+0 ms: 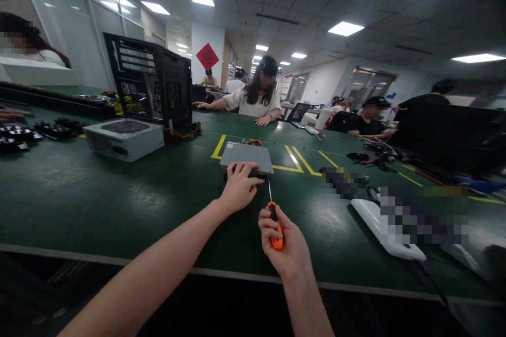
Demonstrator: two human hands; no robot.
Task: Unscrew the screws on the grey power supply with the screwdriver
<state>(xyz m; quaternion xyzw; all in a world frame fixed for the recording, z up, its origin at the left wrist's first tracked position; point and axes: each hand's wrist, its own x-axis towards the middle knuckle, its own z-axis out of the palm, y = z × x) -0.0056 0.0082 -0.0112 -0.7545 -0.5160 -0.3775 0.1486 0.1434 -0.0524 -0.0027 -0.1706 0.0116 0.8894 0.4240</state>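
A grey computer power supply (249, 156) sits on the green table in front of me, its coloured cables (253, 142) at the far side. My left hand (240, 184) grips its near edge, fingers over the top and thumb against the front side. In my right hand (282, 237) is a screwdriver (277, 234) with an orange and black handle. Its shaft points up and away, and the tip meets the power supply's near right corner. Whether the tip sits in a screw is too small to tell.
Left of centre stands another power supply (125, 139), before an open black computer case (150, 81). Yellow tape (308, 162) marks the green table (177, 210). A white device (385, 229) and tangled cables (379, 152) lie to the right. Across the table sits a person (256, 95).
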